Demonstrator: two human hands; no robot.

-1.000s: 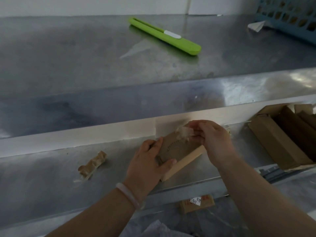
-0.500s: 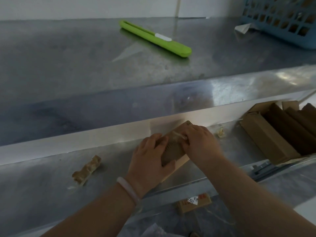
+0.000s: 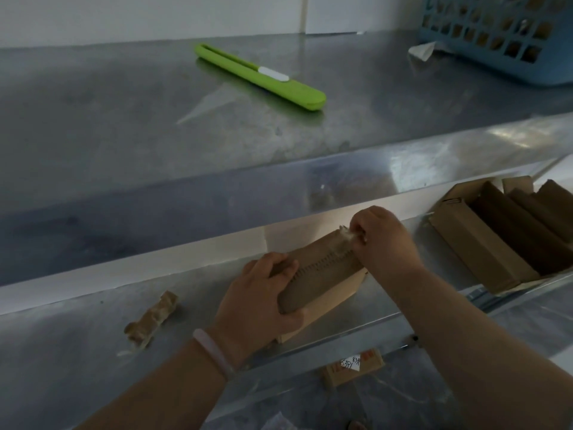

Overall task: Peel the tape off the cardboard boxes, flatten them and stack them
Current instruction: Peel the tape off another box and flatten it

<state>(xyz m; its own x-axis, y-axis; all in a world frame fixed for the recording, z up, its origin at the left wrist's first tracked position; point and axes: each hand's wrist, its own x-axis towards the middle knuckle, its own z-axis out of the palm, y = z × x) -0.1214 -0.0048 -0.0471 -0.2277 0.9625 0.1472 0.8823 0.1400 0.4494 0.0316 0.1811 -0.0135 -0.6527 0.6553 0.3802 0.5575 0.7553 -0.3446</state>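
A small brown cardboard box (image 3: pixel 322 274) lies tilted on the lower steel shelf (image 3: pixel 77 336). My left hand (image 3: pixel 257 305) clamps its near end, thumb on the side, fingers over the top. At the far end my right hand (image 3: pixel 384 240) pinches a strip of pale tape (image 3: pixel 345 234) lifted from the top face. A rough torn line runs along the top of the box where tape has come away.
A crumpled wad of tape (image 3: pixel 152 319) lies left on the shelf. A green box cutter (image 3: pixel 260 77) rests on the upper steel counter, a blue basket (image 3: pixel 502 32) at its far right. Flattened and open boxes (image 3: pixel 496 237) stand at right. A labelled box (image 3: pixel 353 366) sits below.
My right hand has drawn the tape from the middle of the box toward its far end and lifted it. The left hand keeps its hold on the near end.
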